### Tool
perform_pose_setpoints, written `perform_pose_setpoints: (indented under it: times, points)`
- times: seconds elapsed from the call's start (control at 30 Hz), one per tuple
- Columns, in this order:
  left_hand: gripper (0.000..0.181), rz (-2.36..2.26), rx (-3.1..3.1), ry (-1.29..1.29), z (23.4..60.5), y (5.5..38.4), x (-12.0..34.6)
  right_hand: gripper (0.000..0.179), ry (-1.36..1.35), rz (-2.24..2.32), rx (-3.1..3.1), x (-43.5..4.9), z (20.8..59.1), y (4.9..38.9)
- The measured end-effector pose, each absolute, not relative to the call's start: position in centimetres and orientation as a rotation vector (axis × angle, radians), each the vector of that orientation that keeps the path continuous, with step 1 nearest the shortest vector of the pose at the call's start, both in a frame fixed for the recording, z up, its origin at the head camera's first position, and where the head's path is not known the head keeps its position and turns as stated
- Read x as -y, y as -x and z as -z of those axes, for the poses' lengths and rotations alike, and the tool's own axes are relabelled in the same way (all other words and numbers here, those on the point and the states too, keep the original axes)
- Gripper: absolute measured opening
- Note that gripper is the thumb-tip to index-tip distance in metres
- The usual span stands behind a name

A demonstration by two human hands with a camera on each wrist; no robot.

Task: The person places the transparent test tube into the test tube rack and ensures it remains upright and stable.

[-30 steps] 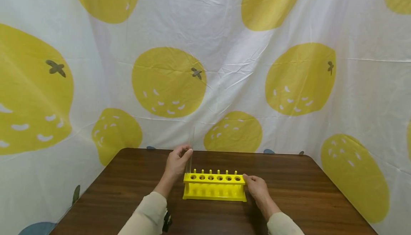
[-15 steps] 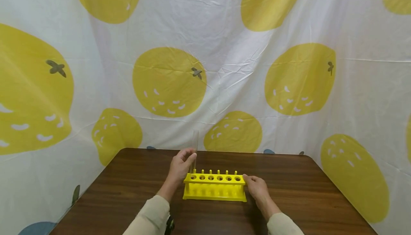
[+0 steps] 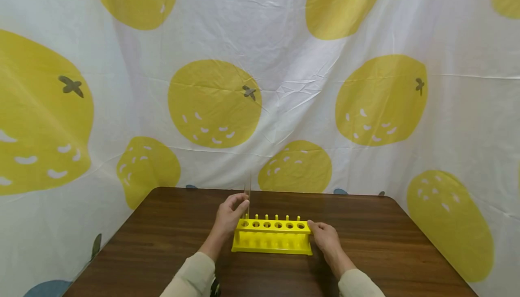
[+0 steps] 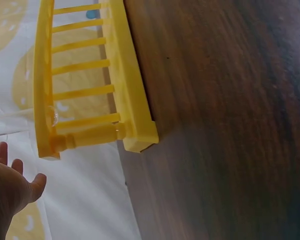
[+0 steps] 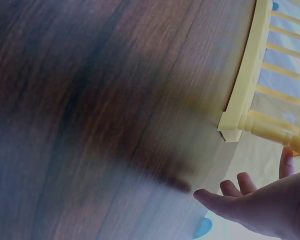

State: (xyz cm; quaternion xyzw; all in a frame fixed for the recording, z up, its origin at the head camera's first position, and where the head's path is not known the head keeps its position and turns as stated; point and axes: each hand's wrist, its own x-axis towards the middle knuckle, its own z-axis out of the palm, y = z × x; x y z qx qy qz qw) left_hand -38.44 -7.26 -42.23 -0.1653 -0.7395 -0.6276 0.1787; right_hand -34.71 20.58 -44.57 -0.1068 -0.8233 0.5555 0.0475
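A clear test tube stands upright between the thumb and fingers of my left hand, which pinches it. In the left wrist view the tube's rounded bottom pokes just through the end hole of the yellow test tube rack. That is the leftmost hole of the rack in the head view; the other holes show no tube. My right hand grips the rack's top right corner with thumb and fingers. Seen from the right wrist, its fingertips touch the rack's upper end.
The rack rests on a dark brown wooden table. A row of yellow pegs rises along its back edge. Behind and beside the table hangs a white cloth printed with yellow lemons.
My left hand has moved slightly right and down with the test tube, from behind the rack's left end into its leftmost hole. My right hand and the rack have stayed put.
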Motion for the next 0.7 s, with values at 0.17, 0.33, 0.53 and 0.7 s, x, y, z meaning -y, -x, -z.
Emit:
perform_pose_setpoints:
  times: [0.17, 0.33, 0.53, 0.7]
  points:
    - [0.025, 1.769, 2.077, 0.473, 42.5, 38.5, 7.4, 0.060, 0.331, -1.696, 2.513, -20.6, 44.4, 34.8]
    - [0.023, 1.744, 2.091, 0.440, 42.8, 38.6, 7.7, 0.061, 0.330, -1.705, 2.515, -20.6, 44.3, 34.9]
    - [0.024, 1.729, 2.167, 0.354, 43.3, 38.8, 8.0, 0.061, 0.327, -1.711, 2.513, -20.6, 44.1, 34.9]
    - [0.024, 1.688, 2.232, 0.336, 43.7, 38.9, 8.2, 0.061, 0.331, -1.715, 2.516, -20.6, 43.9, 34.9]
